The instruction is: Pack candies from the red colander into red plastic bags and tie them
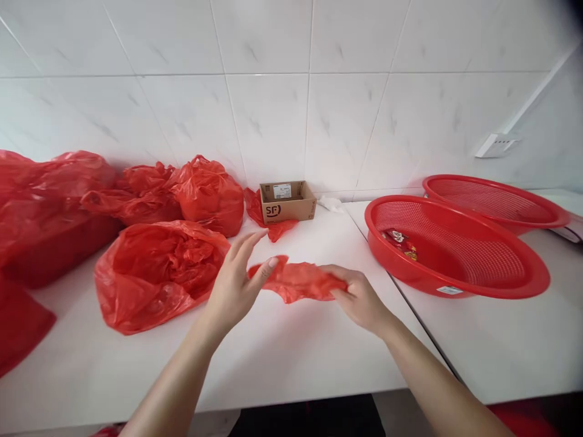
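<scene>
Right hand (359, 298) pinches one end of the crumpled red plastic bag (298, 281) over the white counter (282, 358), left hand (237, 282) open, thumb touching the other end; best grip both ends, pull taut.

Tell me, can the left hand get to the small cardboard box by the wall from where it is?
Probably yes. The left hand is open, and bare white counter lies between it and the cardboard box, with nothing blocking.
</scene>
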